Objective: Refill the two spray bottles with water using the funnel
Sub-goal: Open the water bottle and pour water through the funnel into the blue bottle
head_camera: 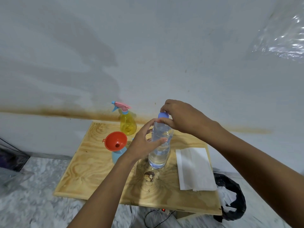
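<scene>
No writing, brand, number or sign can be read anywhere. The clear water bottle (159,155) and its blue cap (163,115) show no legible label. The same goes for the yellow spray bottle (128,125) behind the water bottle, the orange funnel (113,139) to its left, and the white paper (194,168) lying on the desk (88,162) to its right.
</scene>
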Demonstrator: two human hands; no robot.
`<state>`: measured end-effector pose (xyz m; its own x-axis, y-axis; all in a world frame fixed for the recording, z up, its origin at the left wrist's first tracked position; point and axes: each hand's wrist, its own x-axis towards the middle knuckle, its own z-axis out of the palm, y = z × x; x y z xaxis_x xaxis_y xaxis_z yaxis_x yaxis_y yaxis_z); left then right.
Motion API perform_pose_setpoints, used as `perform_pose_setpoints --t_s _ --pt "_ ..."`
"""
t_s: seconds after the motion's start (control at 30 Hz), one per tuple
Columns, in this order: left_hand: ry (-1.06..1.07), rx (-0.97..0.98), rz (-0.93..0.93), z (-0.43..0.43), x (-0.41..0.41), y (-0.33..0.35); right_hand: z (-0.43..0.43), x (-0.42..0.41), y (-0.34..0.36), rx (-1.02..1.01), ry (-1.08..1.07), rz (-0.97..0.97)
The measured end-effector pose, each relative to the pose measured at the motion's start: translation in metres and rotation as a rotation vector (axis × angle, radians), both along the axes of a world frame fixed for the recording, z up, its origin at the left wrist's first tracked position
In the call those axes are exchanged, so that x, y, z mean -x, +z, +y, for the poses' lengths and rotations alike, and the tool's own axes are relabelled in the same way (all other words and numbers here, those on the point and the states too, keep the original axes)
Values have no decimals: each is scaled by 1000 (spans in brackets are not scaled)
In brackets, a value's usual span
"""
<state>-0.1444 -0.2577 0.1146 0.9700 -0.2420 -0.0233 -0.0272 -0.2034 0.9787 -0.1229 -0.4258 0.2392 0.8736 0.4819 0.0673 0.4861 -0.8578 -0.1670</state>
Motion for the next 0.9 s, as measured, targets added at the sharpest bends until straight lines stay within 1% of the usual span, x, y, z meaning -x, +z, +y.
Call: perform_pose_setpoints --t_s 0.1,0.2,0.27,0.33,0.43,0.6,0.7,0.83,0.9 --pt "10 4 12 1 -1 -1 -6 -3 7 19 90 71" --pt "9 5 15 2 -1 -3 -11 -8 10 -12 144 139" --pt "5 12 15 2 -1 -4 -13 -10 10 -70 115 171" --pt "1 22 7 1 0 -3 -11 -9 9 -117 32 173" --pt "1 19 -6 1 0 -4 -9 -11 3 -101 -51 127" --pt "8 -1 11 2 -2 -7 -17 -13 6 -130 36 248" --pt "1 5 9 2 -2 -6 -17 -11 5 -150 25 309" --pt "-9 10 -3 2 -1 -5 -11 -8 -6 -249 -116 192" --pt "-2 6 0 2 -1 -5 -12 -9 -11 -263 -100 170"
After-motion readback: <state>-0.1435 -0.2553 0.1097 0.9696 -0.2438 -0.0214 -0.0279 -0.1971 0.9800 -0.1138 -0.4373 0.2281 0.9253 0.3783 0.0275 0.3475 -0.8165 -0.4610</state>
